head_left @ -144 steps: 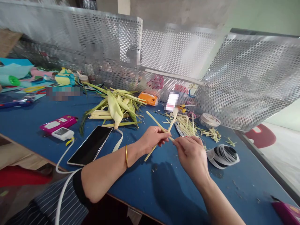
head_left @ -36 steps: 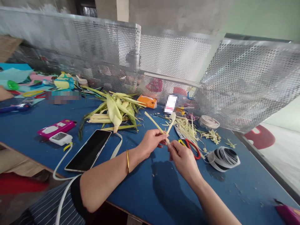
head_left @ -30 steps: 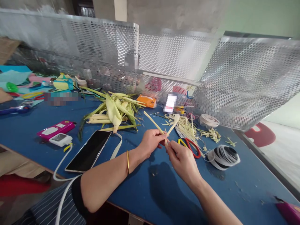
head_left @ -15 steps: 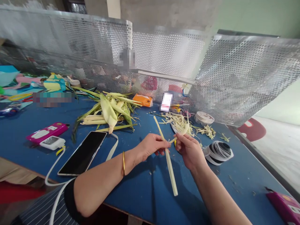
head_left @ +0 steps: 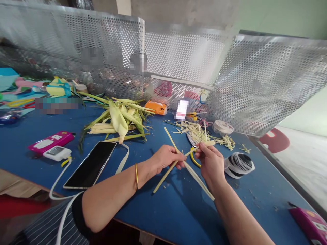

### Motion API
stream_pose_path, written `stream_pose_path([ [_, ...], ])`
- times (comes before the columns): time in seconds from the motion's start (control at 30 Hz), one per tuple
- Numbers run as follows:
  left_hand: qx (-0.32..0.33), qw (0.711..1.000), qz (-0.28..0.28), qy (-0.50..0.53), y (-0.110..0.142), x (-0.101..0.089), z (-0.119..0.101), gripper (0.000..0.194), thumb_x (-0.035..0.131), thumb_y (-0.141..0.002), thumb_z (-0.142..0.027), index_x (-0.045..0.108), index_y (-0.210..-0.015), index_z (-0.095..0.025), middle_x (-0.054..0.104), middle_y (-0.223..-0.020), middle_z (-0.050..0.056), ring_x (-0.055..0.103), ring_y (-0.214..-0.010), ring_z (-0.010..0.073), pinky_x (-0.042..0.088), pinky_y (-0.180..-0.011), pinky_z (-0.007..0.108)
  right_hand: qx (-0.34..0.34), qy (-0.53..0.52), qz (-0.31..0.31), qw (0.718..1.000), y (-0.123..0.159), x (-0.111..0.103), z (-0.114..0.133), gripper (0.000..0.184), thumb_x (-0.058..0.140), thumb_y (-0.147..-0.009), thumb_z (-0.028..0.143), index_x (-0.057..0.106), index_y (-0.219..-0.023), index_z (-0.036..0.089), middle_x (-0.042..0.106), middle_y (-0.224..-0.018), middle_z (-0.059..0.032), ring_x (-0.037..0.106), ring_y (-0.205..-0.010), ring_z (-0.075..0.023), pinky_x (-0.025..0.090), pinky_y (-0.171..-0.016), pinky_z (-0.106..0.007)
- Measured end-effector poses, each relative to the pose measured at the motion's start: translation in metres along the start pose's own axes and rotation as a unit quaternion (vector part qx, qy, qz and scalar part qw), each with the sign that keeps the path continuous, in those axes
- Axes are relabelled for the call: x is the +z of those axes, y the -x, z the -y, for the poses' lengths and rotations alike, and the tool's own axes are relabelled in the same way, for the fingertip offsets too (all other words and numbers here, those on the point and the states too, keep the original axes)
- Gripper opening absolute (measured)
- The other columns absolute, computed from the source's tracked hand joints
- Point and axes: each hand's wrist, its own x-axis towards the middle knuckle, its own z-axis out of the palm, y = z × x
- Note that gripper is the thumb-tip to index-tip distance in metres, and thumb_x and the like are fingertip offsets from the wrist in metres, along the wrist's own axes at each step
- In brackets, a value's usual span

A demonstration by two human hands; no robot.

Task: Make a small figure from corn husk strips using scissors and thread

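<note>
Pale corn husk strips cross in an X between my hands. My left hand (head_left: 170,159), with a gold bangle at its wrist, pinches them at the crossing. One husk strip (head_left: 198,179) runs from upper left to lower right. Another husk strip (head_left: 165,178) pokes out at lower left beneath the left fingers. The thumb and fingers of my right hand (head_left: 211,158) are closed on the flat end of a husk strip (head_left: 209,143) leading right from the crossing. Yellow-handled scissors (head_left: 194,159) lie beside the right hand, partly under husk shreds.
A pile of corn husks (head_left: 119,120) lies at back left, near a phone (head_left: 90,165) and a white cable (head_left: 53,190). Cut husk shreds (head_left: 195,131), a yarn ball (head_left: 238,165) and a tape roll (head_left: 222,127) sit at right. Perforated metal panels (head_left: 178,58) stand behind.
The crossed strips have turned, with the lower end swinging right and another end now showing at lower left. The strip in my right hand, earlier curled upward, now points right.
</note>
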Motion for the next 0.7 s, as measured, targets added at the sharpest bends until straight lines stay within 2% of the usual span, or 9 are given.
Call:
stream_pose_path([
  [0.1,-0.014,1.000,-0.020,0.015,0.0016,-0.0013,-0.0019,0.030,0.079,-0.066,-0.040,0.071,-0.071,-0.012,0.071,-0.068,0.009,0.063,-0.056,0.0131,0.042,-0.052,0.023,0.009,0.011,0.007,1.000,-0.0004,-0.0009,0.0046,0.035,0.086,-0.055,0.041,0.070,-0.070,0.013,0.061,-0.056,0.0011,0.055,-0.046,-0.0091,0.043,-0.045,-0.022],
  [0.23,-0.024,0.999,-0.009,0.043,0.0033,-0.0018,-0.0046,0.040,0.072,-0.072,-0.051,0.073,-0.079,-0.012,0.073,-0.077,0.010,0.067,-0.060,0.0150,0.042,-0.053,0.024,0.018,0.009,-0.002,1.000,-0.0013,-0.0014,0.0077,0.040,0.087,-0.052,0.043,0.072,-0.073,0.012,0.066,-0.062,-0.0012,0.059,-0.049,-0.0098,0.043,-0.044,-0.020],
  [0.4,-0.013,1.000,-0.017,0.016,0.0038,0.0001,-0.0045,0.021,0.075,-0.069,-0.031,0.072,-0.075,-0.012,0.071,-0.072,0.007,0.062,-0.053,0.0118,0.035,-0.046,0.022,0.008,0.010,0.000,1.000,0.0000,-0.0003,0.0029,0.041,0.088,-0.053,0.042,0.074,-0.076,0.012,0.068,-0.064,-0.0020,0.059,-0.050,-0.0092,0.045,-0.047,-0.020],
  [0.53,-0.021,1.000,0.003,-0.002,0.0038,-0.0005,-0.0055,0.015,0.073,-0.070,-0.027,0.072,-0.073,-0.012,0.069,-0.067,0.006,0.061,-0.052,0.0118,0.035,-0.045,0.022,0.002,0.007,-0.002,1.000,-0.0012,-0.0008,-0.0008,0.040,0.088,-0.053,0.044,0.073,-0.074,0.013,0.068,-0.062,-0.0017,0.061,-0.054,-0.0100,0.047,-0.050,-0.020],
  [0.63,-0.016,0.999,-0.015,0.023,0.0023,-0.0029,-0.0069,0.017,0.074,-0.072,-0.028,0.072,-0.075,-0.011,0.070,-0.069,0.007,0.062,-0.053,0.0113,0.037,-0.047,0.021,0.026,0.055,0.044,0.997,-0.0037,-0.0035,0.0032,0.048,0.085,-0.056,0.051,0.073,-0.086,0.015,0.073,-0.076,-0.0044,0.066,-0.061,-0.0134,0.049,-0.054,-0.023],
  [0.7,-0.005,0.998,-0.048,0.051,0.0011,-0.0049,-0.0083,0.018,0.074,-0.074,-0.029,0.072,-0.077,-0.011,0.071,-0.072,0.007,0.062,-0.054,0.0107,0.038,-0.049,0.021,0.046,0.131,0.097,0.986,-0.0043,-0.0053,0.0087,0.054,0.079,-0.061,0.059,0.073,-0.094,0.017,0.075,-0.084,-0.0062,0.067,-0.065,-0.0164,0.050,-0.056,-0.025],
])
